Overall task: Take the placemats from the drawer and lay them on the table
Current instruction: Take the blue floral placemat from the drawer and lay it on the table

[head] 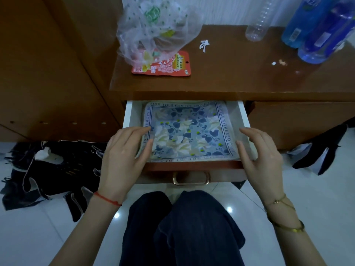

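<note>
Brown wooden surface [240, 73] above, cluttered. Below, open drawer [127, 116] with floral placemats [188, 131] lying flat inside. Left hand [124, 154] on stack's edge, right hand [261, 154] beside it — both grips open. Lift-out step; next, pinch edges and raise clear.

The drawer [187, 135] stands open from above; the counter [240, 77] edge overhangs its back, while bag [157, 27] and bottles [317, 31] crowd the counter's far edge.

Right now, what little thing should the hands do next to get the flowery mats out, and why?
Probably close both hands on the mats' side edges and lift. The drawer is already open, the left hand rests on the placemats at their left edge, and the right hand hovers open by the right edge, gripping nothing yet.
</note>
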Available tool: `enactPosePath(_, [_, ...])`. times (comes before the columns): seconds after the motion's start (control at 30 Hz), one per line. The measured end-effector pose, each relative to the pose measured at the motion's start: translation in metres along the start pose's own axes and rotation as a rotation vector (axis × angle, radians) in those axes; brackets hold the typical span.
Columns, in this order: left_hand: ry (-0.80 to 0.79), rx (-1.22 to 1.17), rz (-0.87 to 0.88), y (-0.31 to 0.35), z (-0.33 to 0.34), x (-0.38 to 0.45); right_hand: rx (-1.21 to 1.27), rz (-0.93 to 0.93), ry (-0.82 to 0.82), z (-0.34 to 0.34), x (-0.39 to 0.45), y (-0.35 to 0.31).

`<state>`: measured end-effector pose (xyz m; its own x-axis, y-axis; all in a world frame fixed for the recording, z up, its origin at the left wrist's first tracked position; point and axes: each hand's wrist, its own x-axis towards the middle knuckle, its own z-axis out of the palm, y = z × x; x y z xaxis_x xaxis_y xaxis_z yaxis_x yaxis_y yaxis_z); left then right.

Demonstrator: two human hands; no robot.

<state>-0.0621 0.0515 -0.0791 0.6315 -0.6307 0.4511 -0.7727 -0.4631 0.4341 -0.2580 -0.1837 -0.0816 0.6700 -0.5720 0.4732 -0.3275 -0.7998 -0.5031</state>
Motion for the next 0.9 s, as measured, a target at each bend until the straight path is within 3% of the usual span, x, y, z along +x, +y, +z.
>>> enactPosePath(0.13, [-0.102,-0.033,-0.12,0.003,0.003,0.027,0.014,0.117,-0.199,-0.002,0.027,-0.011])
enactPosePath(0.43, [-0.524,0.064,-0.426,0.015,0.011,0.058,-0.111,0.527,-0.557,-0.003,0.063,-0.041])
enactPosePath(0.67, [-0.793,0.15,-0.698,0.025,0.024,0.071,-0.17,0.738,-0.702,0.003,0.078,-0.05])
enactPosePath(0.9, [-0.873,0.177,-0.867,0.027,0.035,0.071,-0.202,0.92,-0.776,0.012,0.084,-0.043])
